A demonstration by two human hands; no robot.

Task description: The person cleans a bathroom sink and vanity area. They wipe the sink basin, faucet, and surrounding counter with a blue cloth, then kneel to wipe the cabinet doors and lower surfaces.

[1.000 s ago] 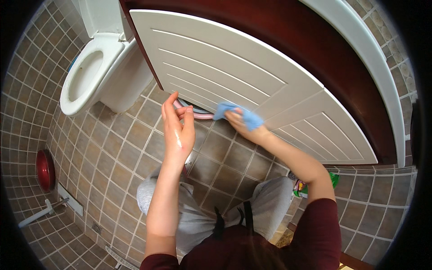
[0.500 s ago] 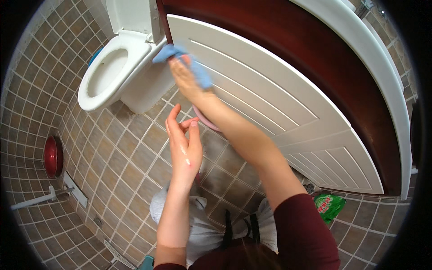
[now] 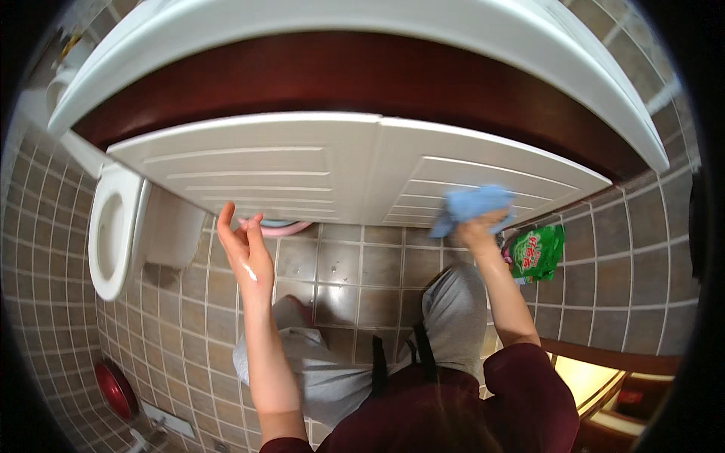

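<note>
Before the right hand (image 3: 481, 230), clamped on blue cloth (image 3: 477, 202), stands white door (image 3: 472, 170); even, overlapping strokes advised; left hand (image 3: 248, 253) empty, fingers (image 3: 226, 219) apart.

Glare on tiles (image 3: 337, 297), blurred cloth (image 3: 477, 201), fisheye bending

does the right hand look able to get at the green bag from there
Probably yes: the green bag is close to the right hand, its front uncovered, though that hand holds the cloth.
</note>
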